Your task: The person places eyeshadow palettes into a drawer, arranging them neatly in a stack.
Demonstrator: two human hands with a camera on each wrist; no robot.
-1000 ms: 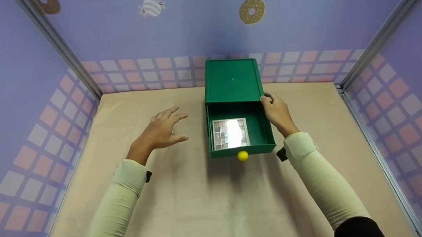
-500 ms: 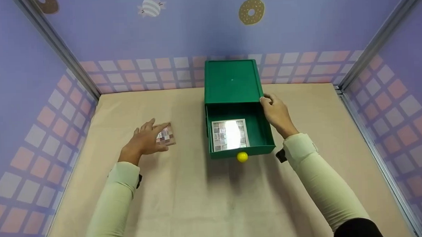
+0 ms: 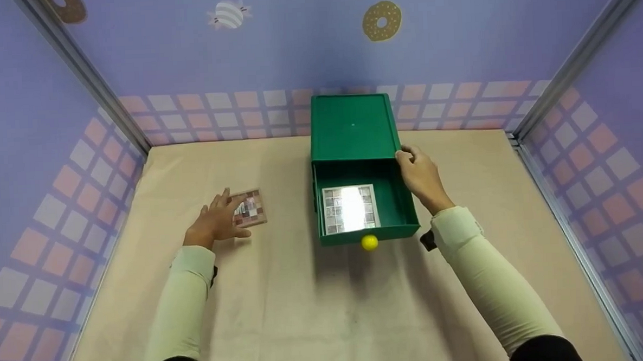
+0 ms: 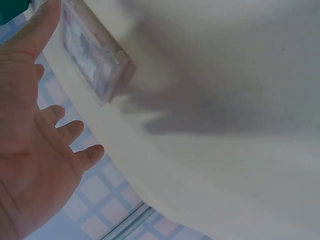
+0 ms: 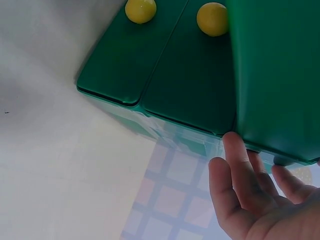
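My left hand (image 3: 212,223) hovers with fingers spread over the left edge of a square eyeshadow palette (image 3: 255,209) on the table. In the left wrist view the palette (image 4: 92,55) has a clear lid, and one finger lies in front of it; whether they touch I cannot tell. A green drawer cabinet (image 3: 354,126) stands at the centre back with its top drawer (image 3: 395,201) pulled out. A second palette (image 3: 334,212) lies inside, partly hidden by glare. My right hand (image 3: 422,179) rests fingertips against the cabinet's right side, seen also as the hand (image 5: 265,200) in the right wrist view.
A yellow knob (image 3: 370,242) sits on the drawer front. Lower drawers with yellow knobs (image 5: 212,19) are closed in the right wrist view. The beige tabletop (image 3: 305,311) is bounded by a patterned back wall (image 3: 294,51) and side walls.
My left hand has moved left and slightly down, uncovering the palette on the table. The right hand keeps its place at the cabinet, and the drawer stays pulled out.
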